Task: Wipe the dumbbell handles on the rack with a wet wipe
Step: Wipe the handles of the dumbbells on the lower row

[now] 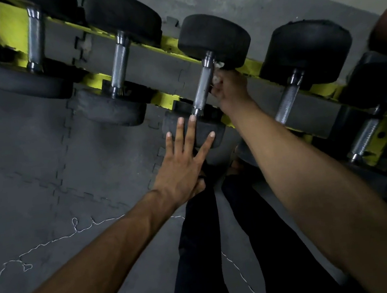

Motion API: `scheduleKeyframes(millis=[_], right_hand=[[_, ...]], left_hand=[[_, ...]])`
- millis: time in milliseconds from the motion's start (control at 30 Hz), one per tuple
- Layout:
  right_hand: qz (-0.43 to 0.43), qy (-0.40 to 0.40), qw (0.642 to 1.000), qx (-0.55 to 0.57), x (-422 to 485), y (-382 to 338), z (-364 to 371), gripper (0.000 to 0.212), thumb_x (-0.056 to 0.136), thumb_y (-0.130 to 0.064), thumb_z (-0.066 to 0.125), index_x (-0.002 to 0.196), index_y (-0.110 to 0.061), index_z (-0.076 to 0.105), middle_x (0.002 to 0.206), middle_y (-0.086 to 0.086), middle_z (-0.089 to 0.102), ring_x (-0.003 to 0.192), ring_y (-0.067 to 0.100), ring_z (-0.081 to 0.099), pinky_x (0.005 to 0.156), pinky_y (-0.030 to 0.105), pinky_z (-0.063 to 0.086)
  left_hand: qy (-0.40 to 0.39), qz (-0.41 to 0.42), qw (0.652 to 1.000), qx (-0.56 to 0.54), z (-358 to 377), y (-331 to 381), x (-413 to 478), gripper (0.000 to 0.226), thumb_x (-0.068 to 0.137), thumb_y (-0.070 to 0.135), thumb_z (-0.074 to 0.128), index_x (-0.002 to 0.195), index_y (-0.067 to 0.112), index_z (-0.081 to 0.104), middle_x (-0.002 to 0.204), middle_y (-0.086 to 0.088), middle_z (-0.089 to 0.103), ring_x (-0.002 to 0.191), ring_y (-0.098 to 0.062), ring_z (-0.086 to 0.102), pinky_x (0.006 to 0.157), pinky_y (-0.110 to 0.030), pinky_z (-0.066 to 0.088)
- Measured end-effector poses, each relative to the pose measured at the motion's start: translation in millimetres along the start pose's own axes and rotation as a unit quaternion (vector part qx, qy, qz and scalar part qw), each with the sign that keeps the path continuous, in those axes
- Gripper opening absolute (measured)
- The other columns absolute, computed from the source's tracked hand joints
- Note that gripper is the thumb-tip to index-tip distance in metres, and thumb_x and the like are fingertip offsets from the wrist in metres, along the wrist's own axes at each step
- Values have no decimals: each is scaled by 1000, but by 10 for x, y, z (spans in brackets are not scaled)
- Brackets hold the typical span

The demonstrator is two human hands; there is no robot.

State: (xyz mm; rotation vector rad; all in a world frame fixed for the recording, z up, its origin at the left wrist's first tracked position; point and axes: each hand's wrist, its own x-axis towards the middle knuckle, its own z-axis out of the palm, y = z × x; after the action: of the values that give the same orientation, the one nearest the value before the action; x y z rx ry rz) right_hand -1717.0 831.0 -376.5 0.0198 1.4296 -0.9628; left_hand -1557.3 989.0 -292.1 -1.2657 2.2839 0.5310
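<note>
Here the right hand pinches what seems a wet wipe against the handle. The left hand lies flat, fingers spread, on the near weight head. Other dumbbells flank both hands on the yellow rack.

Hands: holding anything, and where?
Right hand grips a wet wipe against the upper part of a dumbbell handle. Left hand holds nothing, its open fingers touching that dumbbell's near head.

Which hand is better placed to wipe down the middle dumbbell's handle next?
Right. The right hand grips the wet wipe against the handle at its far end; the left hand lies flat, fingers spread on the near head, holding nothing.
</note>
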Motion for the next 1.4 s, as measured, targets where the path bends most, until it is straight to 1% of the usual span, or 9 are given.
scheduleKeyframes(millis=[200,467,633,733,867,1067,1133,1233,1400], right_hand=[[-119,-109,928,-335,-453,-77,-396,15,87,-6,74,86,-21,73,86,-4,73,77,10,67,66,28,57],[-397,-52,651,-645,-632,-695,-1387,23,90,-22,59,107,-23,75,106,-6,72,96,16,66,77,29,49],[-350,-212,434,-803,-697,-619,-1936,20,92,-19,57,105,-27,70,109,-4,68,98,26,69,65,31,50],[-397,-242,380,-800,-530,-783,-2054,37,88,-18,61,123,-26,69,129,-5,68,103,26,71,71,36,59],[-449,-91,458,-762,-386,-1082,-1935,34,98,-14,55,129,-12,68,136,4,65,121,30,62,95,41,54],[-326,-251,352,-841,-655,-830,-1897,25,89,-21,57,109,-28,69,114,-5,71,104,24,69,74,31,54],[-363,-202,403,-815,-454,-934,-1853,22,89,-15,61,107,-19,73,110,1,71,102,26,68,75,25,46],[-345,-159,571,-728,-495,-890,-1878,11,89,-7,67,100,-10,65,102,1,62,94,25,64,69,23,35],[-290,-78,698,-650,-741,-424,-2110,11,83,-7,69,88,-16,72,100,3,60,89,22,60,74,30,45]], left_hand=[[27,-29,997,-72,-51,161,-14,108,85,51,67,167,17,5,166,-29,-23,155,-46,-19,123,-66,15],[42,63,988,-136,-226,759,157,99,87,44,65,166,12,14,171,-23,-14,158,-39,-16,129,-54,6],[-7,148,978,-144,-230,1118,295,102,89,40,70,167,16,9,170,-21,-18,159,-36,-14,130,-50,8],[-37,147,978,-140,-253,1201,292,105,92,37,70,167,19,-2,167,-19,-30,158,-34,-18,130,-46,11],[-58,136,982,-121,-306,1193,289,110,92,36,70,165,25,-11,164,-13,-38,158,-31,-20,129,-44,13],[-69,139,983,-98,-319,1204,312,113,92,39,71,165,25,-15,164,-14,-38,158,-33,-18,127,-50,22],[-64,129,984,-108,-300,1215,313,115,90,39,72,164,27,-15,163,-11,-41,158,-33,-18,123,-56,30],[-67,131,983,-113,-290,1235,281,114,92,40,71,164,25,-17,162,-13,-42,157,-34,-23,122,-50,33],[-59,149,981,-105,-290,1191,295,115,91,41,72,165,23,-14,164,-16,-38,157,-36,-19,120,-48,34]])
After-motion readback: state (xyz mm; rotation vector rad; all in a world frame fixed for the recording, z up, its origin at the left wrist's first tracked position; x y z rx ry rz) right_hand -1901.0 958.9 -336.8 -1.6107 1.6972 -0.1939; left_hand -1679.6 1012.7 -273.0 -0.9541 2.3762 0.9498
